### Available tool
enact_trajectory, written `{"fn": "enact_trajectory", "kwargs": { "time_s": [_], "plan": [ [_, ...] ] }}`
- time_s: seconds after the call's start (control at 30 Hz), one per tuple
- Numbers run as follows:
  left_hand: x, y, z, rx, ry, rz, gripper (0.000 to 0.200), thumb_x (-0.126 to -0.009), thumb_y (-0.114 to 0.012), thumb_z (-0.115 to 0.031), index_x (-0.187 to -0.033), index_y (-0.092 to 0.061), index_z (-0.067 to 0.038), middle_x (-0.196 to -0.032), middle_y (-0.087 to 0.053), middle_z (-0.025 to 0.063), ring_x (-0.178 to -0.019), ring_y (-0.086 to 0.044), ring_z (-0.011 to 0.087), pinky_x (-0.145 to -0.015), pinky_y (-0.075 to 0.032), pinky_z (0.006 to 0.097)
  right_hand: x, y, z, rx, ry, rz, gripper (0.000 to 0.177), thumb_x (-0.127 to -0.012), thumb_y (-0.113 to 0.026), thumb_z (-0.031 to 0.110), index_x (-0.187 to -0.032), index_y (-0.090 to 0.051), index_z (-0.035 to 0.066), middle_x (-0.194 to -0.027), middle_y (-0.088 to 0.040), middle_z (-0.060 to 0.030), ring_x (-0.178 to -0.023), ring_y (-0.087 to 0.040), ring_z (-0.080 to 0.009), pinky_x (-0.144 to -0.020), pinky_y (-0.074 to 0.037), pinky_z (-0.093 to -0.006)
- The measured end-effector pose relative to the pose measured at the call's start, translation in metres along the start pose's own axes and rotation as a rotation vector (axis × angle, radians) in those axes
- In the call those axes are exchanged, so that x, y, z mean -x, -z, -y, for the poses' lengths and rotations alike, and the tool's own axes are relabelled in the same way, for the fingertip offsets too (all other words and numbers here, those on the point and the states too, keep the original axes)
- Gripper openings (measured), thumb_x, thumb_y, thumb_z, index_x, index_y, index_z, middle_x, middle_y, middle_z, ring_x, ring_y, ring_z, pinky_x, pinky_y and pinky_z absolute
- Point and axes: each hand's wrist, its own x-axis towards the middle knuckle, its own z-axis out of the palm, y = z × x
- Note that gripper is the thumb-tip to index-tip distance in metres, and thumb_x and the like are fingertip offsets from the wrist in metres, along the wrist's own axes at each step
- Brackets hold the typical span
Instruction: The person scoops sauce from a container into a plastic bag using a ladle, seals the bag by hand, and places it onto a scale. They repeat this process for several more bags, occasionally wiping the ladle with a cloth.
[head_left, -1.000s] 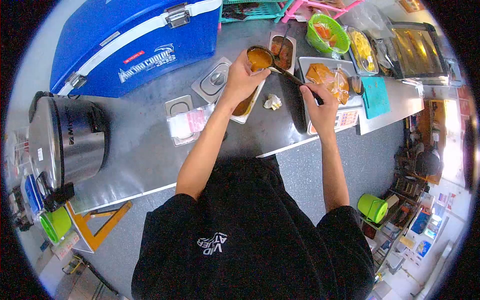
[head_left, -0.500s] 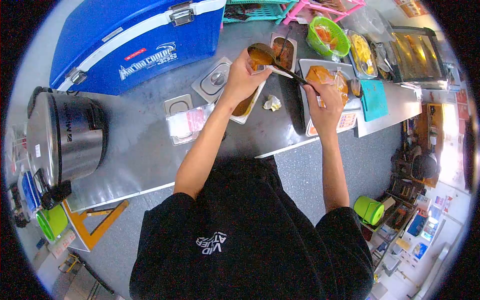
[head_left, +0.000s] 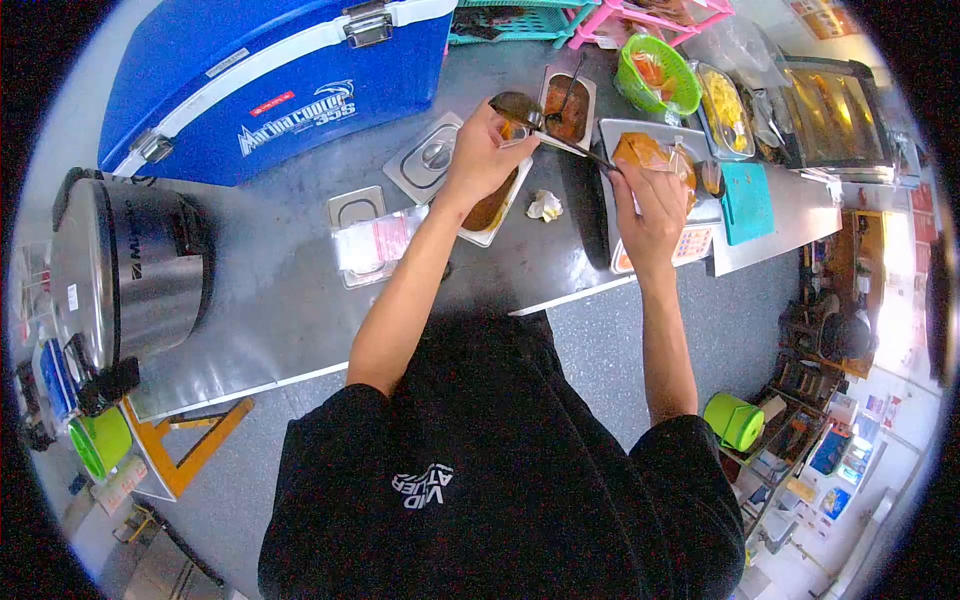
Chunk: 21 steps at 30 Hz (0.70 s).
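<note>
My right hand (head_left: 652, 205) is closed around the dark handle of a ladle (head_left: 518, 108). The ladle's bowl is tipped at the fingers of my left hand (head_left: 490, 160), which are pinched on something small just under it. A bit of orange shows there, but the held thing is mostly hidden. Below my left hand a metal pan of brown sauce (head_left: 490, 208) sits on the counter, partly covered by the hand. Beside the ladle stands another pan with red-brown sauce (head_left: 568, 108) and a dark utensil in it. Under my right hand, bagged orange food (head_left: 640, 150) lies on a scale (head_left: 696, 240).
Metal lids (head_left: 425, 165) and a small clear packet (head_left: 375, 243) lie left of my arm. A crumpled tissue (head_left: 545, 206) rests near the pan. A blue cooler (head_left: 290, 90), a steel pot (head_left: 150, 270), a green basket (head_left: 655, 75) and a teal board (head_left: 748, 203) surround the work area.
The ladle's bowl has tipped further, and the orange sauce seen in it before is now hardly visible. Both hands have stayed almost in place.
</note>
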Motion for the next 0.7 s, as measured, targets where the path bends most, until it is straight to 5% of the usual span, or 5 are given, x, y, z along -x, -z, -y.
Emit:
{"fn": "enact_trajectory", "kwargs": {
  "time_s": [0.23,0.7],
  "plan": [
    [-0.003,0.011,0.032,-0.157,-0.051,-0.019,0.033,-0.075,-0.080,-0.014,-0.097,-0.056,-0.005,-0.089,-0.065,0.0040,-0.067,-0.050,0.0117,-0.062,-0.044,0.0287,0.008,-0.003,-0.001,-0.062,-0.078,0.060,0.018,-0.079,-0.076,0.009,-0.097,-0.071,0.005,-0.081,-0.065,-0.0083,-0.073,-0.059,-0.0250,-0.068,-0.042,-0.0376],
    [0.013,0.021,0.049,-0.192,0.024,-0.025,0.033,-0.075,-0.079,-0.016,-0.099,-0.058,-0.007,-0.088,-0.063,0.0038,-0.065,-0.052,0.0136,-0.062,-0.045,0.0295,0.019,-0.004,0.014,-0.230,-0.329,0.180,0.016,-0.088,-0.070,0.014,-0.100,-0.071,0.004,-0.075,-0.062,-0.0113,-0.067,-0.057,-0.0265,-0.062,-0.043,-0.0374]
  ]
}}
